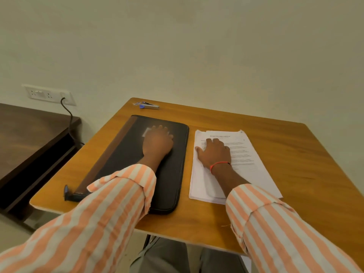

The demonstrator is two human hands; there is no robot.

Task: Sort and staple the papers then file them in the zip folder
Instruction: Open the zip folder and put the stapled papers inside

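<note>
Looks like a plain little office or study room, can't say which. There's a light wooden table mid-frame with printed papers, a black zip folder and a small stapler on it. A bare cream wall fills the top. On the left, a socket panel with a black cable plugged in sits above a dark wooden desk.
</note>
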